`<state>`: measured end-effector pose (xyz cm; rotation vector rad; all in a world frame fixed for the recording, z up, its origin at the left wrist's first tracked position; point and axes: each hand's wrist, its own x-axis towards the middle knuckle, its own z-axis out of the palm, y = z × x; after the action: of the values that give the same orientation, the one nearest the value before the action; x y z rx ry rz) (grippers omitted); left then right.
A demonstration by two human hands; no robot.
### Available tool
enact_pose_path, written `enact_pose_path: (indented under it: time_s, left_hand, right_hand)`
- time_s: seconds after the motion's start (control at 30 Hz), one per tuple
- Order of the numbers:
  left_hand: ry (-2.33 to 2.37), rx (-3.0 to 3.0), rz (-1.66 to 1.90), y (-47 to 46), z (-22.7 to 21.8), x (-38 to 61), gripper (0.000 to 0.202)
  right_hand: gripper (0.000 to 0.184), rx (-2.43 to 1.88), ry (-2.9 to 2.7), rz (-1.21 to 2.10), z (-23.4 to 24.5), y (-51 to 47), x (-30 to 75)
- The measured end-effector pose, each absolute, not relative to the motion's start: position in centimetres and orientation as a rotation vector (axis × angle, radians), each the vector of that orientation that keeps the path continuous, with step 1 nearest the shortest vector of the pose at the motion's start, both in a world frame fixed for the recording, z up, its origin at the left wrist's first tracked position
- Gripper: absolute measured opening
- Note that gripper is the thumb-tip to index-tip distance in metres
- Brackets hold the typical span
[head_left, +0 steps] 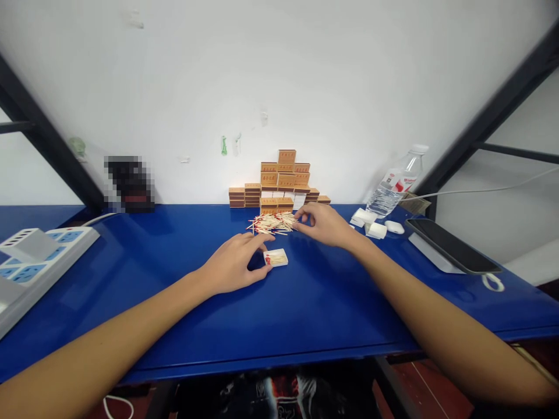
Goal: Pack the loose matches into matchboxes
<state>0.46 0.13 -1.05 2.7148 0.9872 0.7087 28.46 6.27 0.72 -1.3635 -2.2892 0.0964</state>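
Note:
A small white matchbox tray [283,258] lies on the blue table with some red-tipped matches inside. My left hand [236,262] grips its left end between thumb and fingers. Beyond the tray is a loose pile of matches [273,223], heads pointing various ways. At the right edge of this pile, my right hand [325,224] has thumb and forefinger curved in a pinch on matches; how many is too small to tell. Directly behind the pile stand stacked brown matchboxes [286,169] against the wall.
On the right are white box pieces [375,230], a white earbud case [394,227], a leaning water bottle [395,186] and a phone [452,244] on a stand. A power strip [65,244] lies at the left. The table's front edge [279,358] runs near me.

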Motion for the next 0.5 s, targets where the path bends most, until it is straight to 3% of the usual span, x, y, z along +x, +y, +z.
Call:
enact_pose_path:
  time_s: [0.13, 0.33, 0.5]
  left_hand:
    - [0.995, 2.730, 0.691, 0.1, -1.1, 0.5, 0.050]
    - [0.983, 2.738, 0.672, 0.1, -1.0, 0.6, 0.051]
    - [0.987, 2.751, 0.682, 0.1, -1.2, 0.6, 0.051]
  right_hand:
    - [0.031, -1.374, -2.345, 0.029, -0.5, 7.5, 28.4]
    - [0.019, -1.485, -2.432, -0.160, -0.3, 7.2, 26.8]
    - [0.029, -1.557, -2.532, -0.418, 0.2, 6.7, 25.9]
